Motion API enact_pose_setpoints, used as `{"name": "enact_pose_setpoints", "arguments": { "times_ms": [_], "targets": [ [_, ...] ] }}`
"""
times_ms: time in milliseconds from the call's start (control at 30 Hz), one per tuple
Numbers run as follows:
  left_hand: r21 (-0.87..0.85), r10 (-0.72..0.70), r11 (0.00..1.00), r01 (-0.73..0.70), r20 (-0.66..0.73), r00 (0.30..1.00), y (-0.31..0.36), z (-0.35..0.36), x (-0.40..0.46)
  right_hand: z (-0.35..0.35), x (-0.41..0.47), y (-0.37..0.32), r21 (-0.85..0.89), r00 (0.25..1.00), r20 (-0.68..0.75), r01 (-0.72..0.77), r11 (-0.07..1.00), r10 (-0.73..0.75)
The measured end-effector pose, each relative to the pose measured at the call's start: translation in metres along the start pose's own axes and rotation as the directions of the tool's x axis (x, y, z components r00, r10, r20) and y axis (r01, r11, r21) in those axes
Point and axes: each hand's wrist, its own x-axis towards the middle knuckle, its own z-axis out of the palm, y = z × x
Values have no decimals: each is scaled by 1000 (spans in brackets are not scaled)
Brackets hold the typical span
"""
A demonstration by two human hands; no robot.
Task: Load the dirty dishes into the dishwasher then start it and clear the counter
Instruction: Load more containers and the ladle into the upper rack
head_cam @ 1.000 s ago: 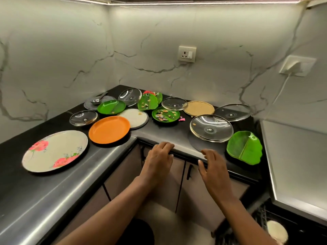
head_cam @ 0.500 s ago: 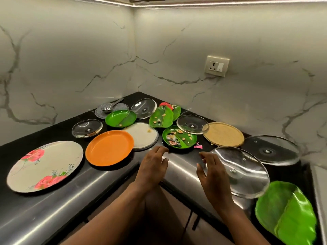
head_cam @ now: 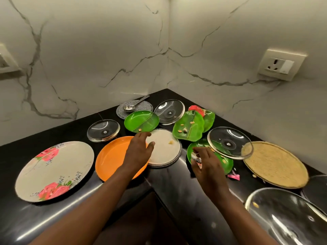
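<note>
Dirty dishes cover a black corner counter (head_cam: pixel 177 183). My left hand (head_cam: pixel 138 152) reaches out with relaxed fingers over the orange plate (head_cam: pixel 111 160) and the left rim of a white plate (head_cam: pixel 164 147); it holds nothing. My right hand (head_cam: pixel 207 167) hovers with loosely curled fingers over the near rim of a green plate (head_cam: pixel 226 161) with food scraps. A glass lid (head_cam: pixel 230 142) leans over that green plate. Behind lie a round green plate (head_cam: pixel 141 121) and a green leaf-shaped plate (head_cam: pixel 189 126) with crumbs. No dishwasher is in view.
A floral plate (head_cam: pixel 53 170) lies at the left. Glass lids (head_cam: pixel 103 129) (head_cam: pixel 169 111) and a steel plate with a spoon (head_cam: pixel 129 106) sit near the corner. A woven tan plate (head_cam: pixel 276 165) and a large glass lid (head_cam: pixel 286 216) are at the right. A wall socket (head_cam: pixel 281 65) is on the marble wall.
Both hands left the counter's front edge and moved forward over the dishes, the left to the orange and white plates, the right to the scrap-covered green plate. The view swung left and closer.
</note>
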Motion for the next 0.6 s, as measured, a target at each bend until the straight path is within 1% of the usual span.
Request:
{"name": "enact_pose_setpoints", "arguments": {
  "times_ms": [167, 267, 467, 600],
  "targets": [
    [33, -61, 998, 61, 7, 998, -38, 14, 66, 58, 72, 22, 16, 998, 59, 26, 1000, -27],
    [89, -108, 990, 108, 4, 994, -67, 16, 112, 99, 113, 30, 26, 994, 100, 40, 999, -42],
    [349, -124, 936, 51, 190, 974, -113, 27, 197, 165, 189, 34, 67, 981, 157, 104, 992, -113],
    [434, -201, 900, 40, 332, 922, -125, 41, 223, 204, 243, 34, 9, 964, 226, 143, 990, -142]
  ]
}}
